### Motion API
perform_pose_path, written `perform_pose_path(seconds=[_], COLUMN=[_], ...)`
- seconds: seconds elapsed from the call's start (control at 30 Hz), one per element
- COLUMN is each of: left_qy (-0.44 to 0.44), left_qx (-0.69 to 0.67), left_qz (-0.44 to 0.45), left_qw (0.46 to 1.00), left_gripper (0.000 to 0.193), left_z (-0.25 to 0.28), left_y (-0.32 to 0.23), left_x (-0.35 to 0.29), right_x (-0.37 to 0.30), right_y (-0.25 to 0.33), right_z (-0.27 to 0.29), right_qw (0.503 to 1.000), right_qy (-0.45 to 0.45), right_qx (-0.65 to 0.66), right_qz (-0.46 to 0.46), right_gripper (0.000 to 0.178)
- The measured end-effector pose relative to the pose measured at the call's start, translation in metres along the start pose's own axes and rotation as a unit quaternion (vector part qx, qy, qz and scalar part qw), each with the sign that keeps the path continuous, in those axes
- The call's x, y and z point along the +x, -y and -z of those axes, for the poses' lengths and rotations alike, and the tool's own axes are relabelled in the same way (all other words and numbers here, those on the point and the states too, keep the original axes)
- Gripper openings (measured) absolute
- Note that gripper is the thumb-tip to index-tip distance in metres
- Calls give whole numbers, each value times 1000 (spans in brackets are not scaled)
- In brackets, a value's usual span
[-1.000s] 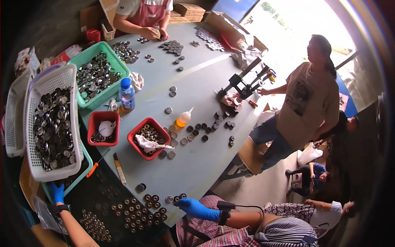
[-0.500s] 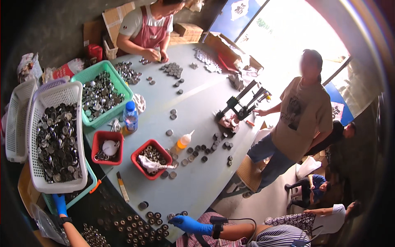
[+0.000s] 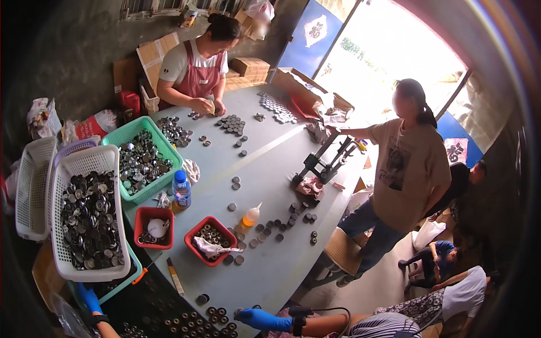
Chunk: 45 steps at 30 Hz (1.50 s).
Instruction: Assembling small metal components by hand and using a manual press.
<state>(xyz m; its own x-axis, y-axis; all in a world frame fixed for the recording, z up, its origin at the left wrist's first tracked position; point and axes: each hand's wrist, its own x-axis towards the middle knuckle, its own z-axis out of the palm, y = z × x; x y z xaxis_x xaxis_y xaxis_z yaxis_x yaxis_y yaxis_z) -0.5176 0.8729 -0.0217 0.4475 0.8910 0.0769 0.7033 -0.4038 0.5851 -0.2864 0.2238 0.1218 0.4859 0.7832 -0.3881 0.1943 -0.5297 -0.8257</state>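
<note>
My left hand (image 3: 91, 298), in a blue glove, reaches into the lower green basket (image 3: 138, 270), at its near rim. Its fingers are partly hidden under the white basket (image 3: 85, 275), which is heaped with dark and silvery round metal caps (image 3: 93, 217). At the near edge of the table, my right hand (image 3: 262, 320), also blue-gloved, has its fingers drawn together. Its fingertips are beside a small round metal piece (image 3: 238, 311); anything between them is hidden. Rows of ring-shaped metal parts (image 3: 191, 325) lie left of this hand.
On the grey table (image 3: 225, 174) are red baskets (image 3: 212, 259) of small parts, a bottle of orange liquid (image 3: 251, 216), a blue-capped bottle (image 3: 181, 190), a brush (image 3: 175, 276) and a hand press (image 3: 321, 163). One person works at the far side; another stands at the right.
My view has tilted upward, so the table sits lower in the picture. The standing person's hand has moved to the top of the press. My hands keep roughly their places.
</note>
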Motion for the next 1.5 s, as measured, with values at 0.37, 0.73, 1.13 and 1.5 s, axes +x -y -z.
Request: perform_pose_path(seconds=[0.37,0.73,1.13,1.5], left_qy=[-107,-152,183,277], left_qx=[-269,-316,-390,-440], left_qz=[5,212,59,14], left_qw=[957,912,900,854], left_gripper=[39,33,20,32], left_z=[42,87,-30,-116], left_y=[9,-181,-395,-519], left_x=[-8,-146,-348,-389], right_x=[-14,-14,-18,-46], right_y=[41,47,134,67], right_z=[15,34,73,171], right_qw=[999,999,972,963], right_qy=[0,-47,-104,-212], right_qx=[-9,16,32,105], right_qz=[-39,15,207,132], right_gripper=[22,21,38,14])
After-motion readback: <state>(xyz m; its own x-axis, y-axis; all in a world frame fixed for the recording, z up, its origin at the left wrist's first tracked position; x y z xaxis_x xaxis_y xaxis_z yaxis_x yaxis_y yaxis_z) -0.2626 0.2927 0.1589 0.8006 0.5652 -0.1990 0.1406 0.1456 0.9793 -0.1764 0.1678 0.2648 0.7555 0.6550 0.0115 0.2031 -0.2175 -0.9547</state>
